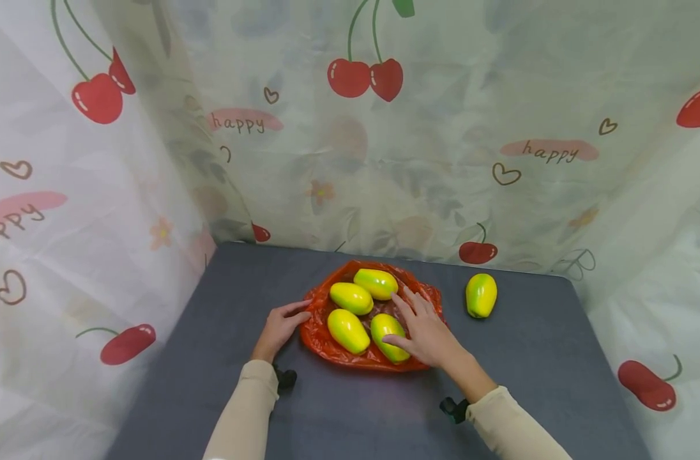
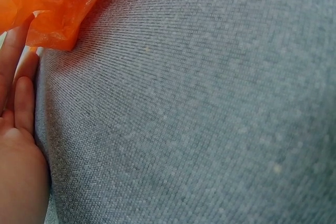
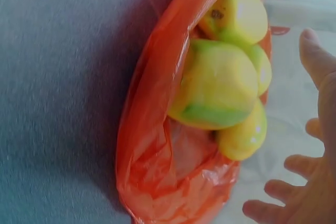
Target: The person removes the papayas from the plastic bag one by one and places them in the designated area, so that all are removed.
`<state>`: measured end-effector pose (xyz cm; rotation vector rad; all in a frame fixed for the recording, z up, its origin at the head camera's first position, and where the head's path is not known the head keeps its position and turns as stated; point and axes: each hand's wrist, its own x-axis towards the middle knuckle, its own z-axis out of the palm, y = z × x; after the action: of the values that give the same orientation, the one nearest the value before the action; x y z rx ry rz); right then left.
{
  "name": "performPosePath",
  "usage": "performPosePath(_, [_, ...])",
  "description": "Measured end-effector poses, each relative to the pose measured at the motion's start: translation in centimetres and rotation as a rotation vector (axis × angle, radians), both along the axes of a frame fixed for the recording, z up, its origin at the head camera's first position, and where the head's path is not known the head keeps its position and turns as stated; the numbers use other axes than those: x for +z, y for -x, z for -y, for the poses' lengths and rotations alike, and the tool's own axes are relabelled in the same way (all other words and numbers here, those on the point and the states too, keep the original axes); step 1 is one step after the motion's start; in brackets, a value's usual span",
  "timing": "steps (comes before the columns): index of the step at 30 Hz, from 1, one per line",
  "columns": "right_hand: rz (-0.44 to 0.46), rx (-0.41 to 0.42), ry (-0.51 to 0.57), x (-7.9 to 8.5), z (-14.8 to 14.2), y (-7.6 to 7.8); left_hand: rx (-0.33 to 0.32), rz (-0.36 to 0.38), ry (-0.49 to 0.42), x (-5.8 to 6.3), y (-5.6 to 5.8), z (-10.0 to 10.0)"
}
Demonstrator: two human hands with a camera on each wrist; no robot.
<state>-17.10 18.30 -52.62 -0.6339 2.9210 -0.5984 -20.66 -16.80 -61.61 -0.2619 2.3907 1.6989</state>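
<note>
While a cherry-printed cloth (image 1: 442, 115) is hanging along the back and both sides, I am watching from afar over a dark grey table (image 1: 534, 383). Near its middle, a red plastic bag (image 1: 315, 337) is lying with its mouth spread wide. At the bag's left edge, the left hand (image 1: 281, 327) is touching the plastic with its fingertips; whether they are pinching it or merely resting there, I am unable to tell. Over the bag's right part, the right hand (image 1: 430, 335) is hovering released, its fingers spread and grasping nothing. Four yellow-green fruits (image 1: 349, 331) are resting inside the bag. Outside it, one loose fruit (image 1: 481, 296) is lying on the table, and I am judging its place to be the relation that counts: it is sitting to the right of the right hand, roughly level with those fingertips, its long axis running mostly front to back. The right hand is lying nearer to it, whereas the whole bag is separating it from the left.
</note>
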Motion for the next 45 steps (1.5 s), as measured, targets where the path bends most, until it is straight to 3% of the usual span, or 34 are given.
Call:
performPosePath(8, [0.092,0.017,0.126,-0.6,0.6,-0.1,0.005,0.001,0.004,0.0,0.0,0.0])
performPosePath(23, [0.148,0.02,0.212,-2.0,1.3,-0.4,0.005,-0.001,0.011,0.1,-0.1,-0.1])
performPosePath(45, [0.146,0.027,0.196,-2.9,1.2,-0.2,0.012,0.014,0.002,0.1,0.0,-0.2])
